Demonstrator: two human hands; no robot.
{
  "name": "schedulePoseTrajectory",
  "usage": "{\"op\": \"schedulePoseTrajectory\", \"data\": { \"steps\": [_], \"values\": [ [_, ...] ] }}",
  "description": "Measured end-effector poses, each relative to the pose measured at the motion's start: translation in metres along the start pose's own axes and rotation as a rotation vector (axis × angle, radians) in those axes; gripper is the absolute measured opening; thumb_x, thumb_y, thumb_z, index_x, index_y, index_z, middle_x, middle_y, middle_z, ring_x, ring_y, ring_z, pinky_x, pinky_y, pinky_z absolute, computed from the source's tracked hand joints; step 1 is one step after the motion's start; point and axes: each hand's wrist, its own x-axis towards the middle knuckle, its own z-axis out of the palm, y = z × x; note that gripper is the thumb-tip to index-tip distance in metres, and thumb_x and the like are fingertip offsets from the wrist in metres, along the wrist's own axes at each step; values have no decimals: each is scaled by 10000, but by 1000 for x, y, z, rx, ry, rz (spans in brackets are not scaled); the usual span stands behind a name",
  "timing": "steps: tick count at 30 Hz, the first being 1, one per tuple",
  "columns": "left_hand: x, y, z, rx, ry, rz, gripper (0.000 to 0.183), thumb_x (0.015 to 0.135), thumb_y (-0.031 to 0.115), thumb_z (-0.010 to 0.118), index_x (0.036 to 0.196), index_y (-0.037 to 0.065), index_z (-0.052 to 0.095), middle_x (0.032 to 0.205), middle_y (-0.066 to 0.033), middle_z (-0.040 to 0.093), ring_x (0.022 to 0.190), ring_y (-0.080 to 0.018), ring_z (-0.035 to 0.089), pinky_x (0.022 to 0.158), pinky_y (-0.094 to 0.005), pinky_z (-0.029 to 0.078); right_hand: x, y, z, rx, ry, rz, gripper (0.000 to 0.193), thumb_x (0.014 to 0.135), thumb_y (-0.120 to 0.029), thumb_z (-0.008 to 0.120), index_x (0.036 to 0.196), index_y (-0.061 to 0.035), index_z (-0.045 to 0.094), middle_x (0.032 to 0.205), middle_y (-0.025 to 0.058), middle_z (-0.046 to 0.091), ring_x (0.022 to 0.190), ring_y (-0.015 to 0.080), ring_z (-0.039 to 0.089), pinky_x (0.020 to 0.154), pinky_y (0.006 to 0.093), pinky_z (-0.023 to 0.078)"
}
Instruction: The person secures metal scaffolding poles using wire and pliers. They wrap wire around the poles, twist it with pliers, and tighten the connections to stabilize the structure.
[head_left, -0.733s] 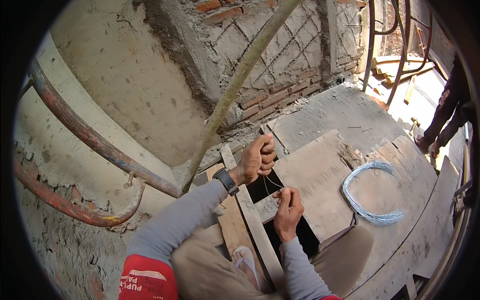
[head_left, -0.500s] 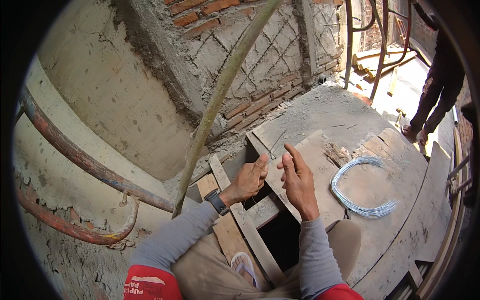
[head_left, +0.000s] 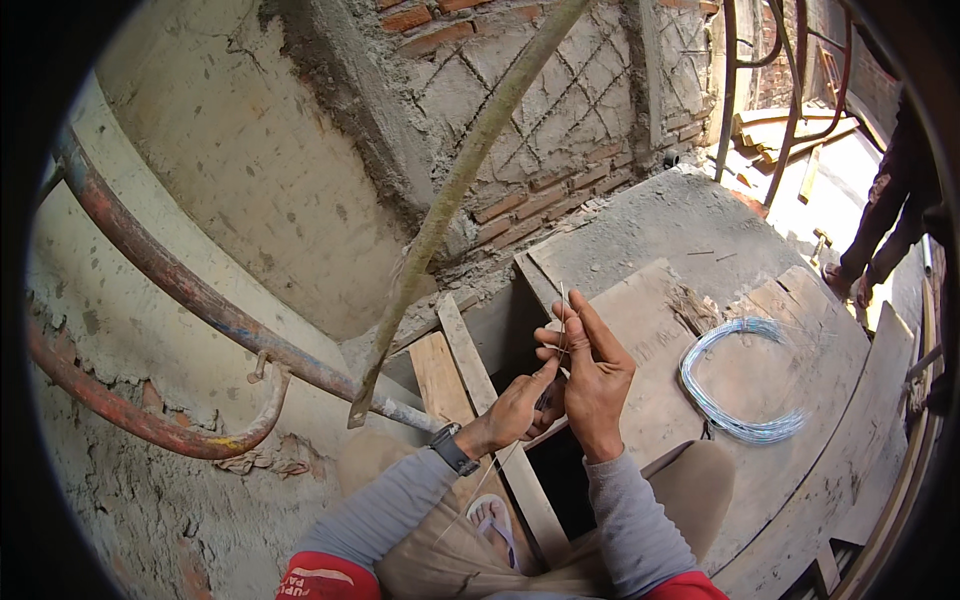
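Observation:
Close together in front of me, my left hand [head_left: 519,408] and my right hand [head_left: 598,380] work on a thin wire [head_left: 562,312]. My left hand, with a black watch [head_left: 455,449] on its wrist, is closed with thumb and fingers pinching the wire. The thumb and fingers of my right hand press on it too, its short end pointing up past the fingertips. A long thin tail slants down from under my left hand toward my lap. To the right, a coil of silvery wire [head_left: 735,425] lies on the boards. Fingers partly hide the grip.
Below my hands is a dark opening [head_left: 565,480] beside wooden planks [head_left: 497,425]. A slanted pole [head_left: 455,200] crosses ahead, and rusty curved pipes [head_left: 170,275] stand at left. Plywood sheets [head_left: 790,500] lie at right. A person [head_left: 900,200] stands far right, near a hammer [head_left: 821,240].
My hands, apart before, have come together. My left hand has moved right to meet my right hand, and the wire now stands upright between the fingers. The view has shifted slightly.

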Motion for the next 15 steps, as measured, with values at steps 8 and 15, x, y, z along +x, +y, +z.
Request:
{"op": "schedulePoseTrajectory", "data": {
  "steps": [8, 15],
  "values": [
    [-1, -20, -14, 79, -170, 79, 719, 1053, 671, 233, 643, 114, 429, 587, 18, 394, 452, -82, 367, 402, -236, 264, -6, 4, 2, 29, -35, 53, 312, 1028, -92, 614, 1299, 59, 639, 1025, 174, 750, 726, 144, 691, 622, 250, 581],
    [-7, -17, -29, 481, -205, 113, 708, 1067, 623, 325, 1075, 28, 710, 802, -44, 671, 647, -112, 610, 632, -251, 505, -3, 10, 3, 71, -63, 157, 276, 1009, -80, 649, 1254, 42, 681, 923, 104, 729, 683, 98, 631, 592, 203, 508]
  ]
}}
